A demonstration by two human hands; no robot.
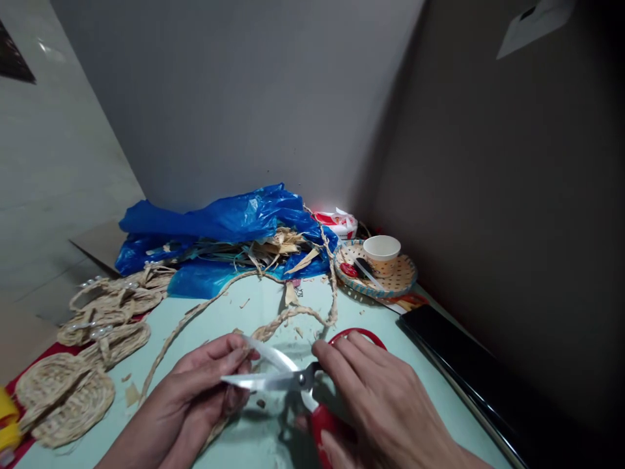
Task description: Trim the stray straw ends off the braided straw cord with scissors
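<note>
Two grey panels [244, 98] meet behind the pale green surface [263, 296] that I watch through the head camera. Near the middle of its near edge I see both hands at work, raised a little above it. On my feed the right hand [378, 384] is wrapped around the red handles of the scissors [303, 379], whose blades stand parted and point left. I find the left hand [195, 384] with thumb and forefinger pinching the braided cord [280, 319], right beside the upper blade's tip; the exact grip is partly hidden from me. From those fingertips the cord loops toward the far edge.

Along the far edge I have a crumpled blue plastic bag [219, 221], with dried strips [273, 246] spilling from its opening. At the far right corner I make out a woven tray [405, 277] bearing a pale cup [383, 249] and a red round object [348, 270]. Straw sandals [92, 404] line the left edge, while a long black object [459, 358] lies along the right edge.
</note>
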